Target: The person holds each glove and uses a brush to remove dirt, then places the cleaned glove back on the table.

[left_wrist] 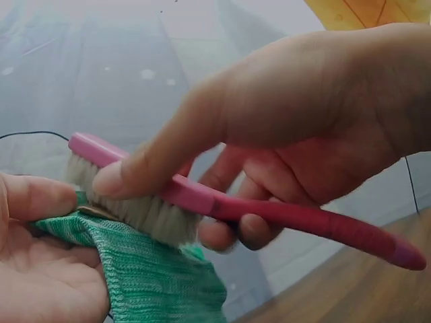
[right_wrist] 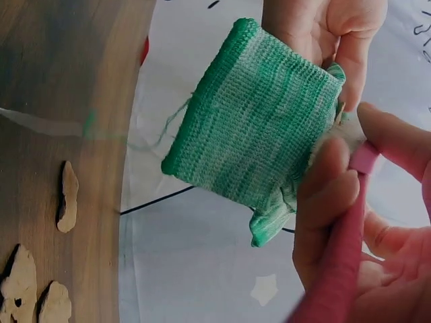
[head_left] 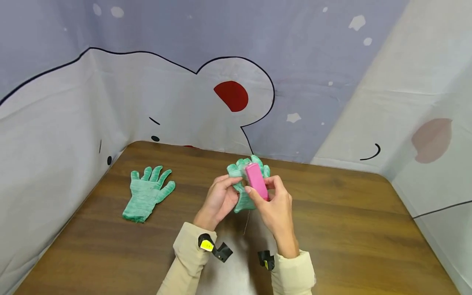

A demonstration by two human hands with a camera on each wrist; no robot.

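Observation:
My left hand (head_left: 222, 198) pinches a green knitted glove (head_left: 244, 201) between thumb and fingers. The glove's cuff faces me and its fingers point away; a loose thread trails from the cuff edge. My right hand (head_left: 279, 207) grips a pink brush (head_left: 257, 181) near the base of its head. In the left wrist view the brush's pale bristles (left_wrist: 163, 223) press against the glove, near my left thumb (left_wrist: 40, 198). A small brown sliver (left_wrist: 100, 212) shows between the bristles and the glove; what it is I cannot tell.
A second green glove (head_left: 144, 197) lies flat on the brown wooden table (head_left: 354, 229), left of my hands. A patterned cloth (head_left: 313, 73) hangs behind and beside the table. Several flat tan irregular shapes (right_wrist: 67, 195) appear over the wood in the right wrist view.

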